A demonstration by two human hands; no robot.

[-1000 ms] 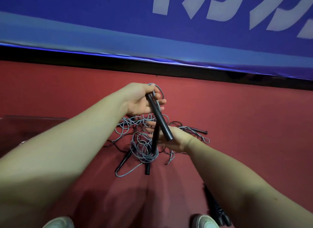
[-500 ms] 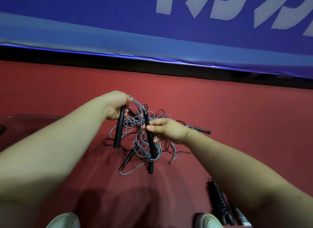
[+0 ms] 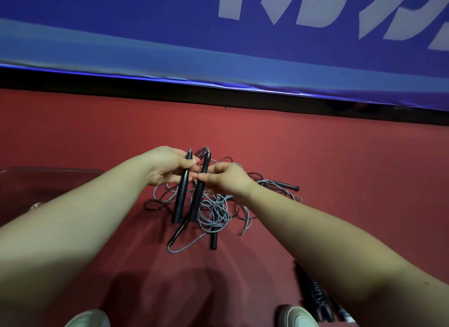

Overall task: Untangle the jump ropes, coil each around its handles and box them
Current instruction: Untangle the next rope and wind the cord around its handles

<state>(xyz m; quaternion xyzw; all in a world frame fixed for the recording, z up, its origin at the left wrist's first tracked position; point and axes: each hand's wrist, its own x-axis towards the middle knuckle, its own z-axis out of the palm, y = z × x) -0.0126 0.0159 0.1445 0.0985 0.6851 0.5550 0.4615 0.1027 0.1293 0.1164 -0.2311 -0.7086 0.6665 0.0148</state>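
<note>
A tangle of grey and dark jump ropes (image 3: 218, 210) lies on the red floor in front of me. My left hand (image 3: 167, 166) grips the upper part of one black handle (image 3: 181, 195), which hangs down. My right hand (image 3: 226, 178) pinches a second black handle (image 3: 198, 197) right beside the first; the two hang nearly parallel, joined by a short loop of rope (image 3: 202, 151) above them. More black handles lie loose in the pile (image 3: 213, 239), (image 3: 286, 187). A clear plastic box (image 3: 48, 178) stands at the left, partly hidden by my left forearm.
A coiled black jump rope (image 3: 315, 297) lies on the floor by my right shoe (image 3: 296, 317). My left shoe (image 3: 87, 319) shows at the bottom. A blue banner (image 3: 218, 47) on a black base runs along the back.
My two hands have come together, bringing the two black handles side by side above the pile. Earlier the handles were apart, one in each hand.
</note>
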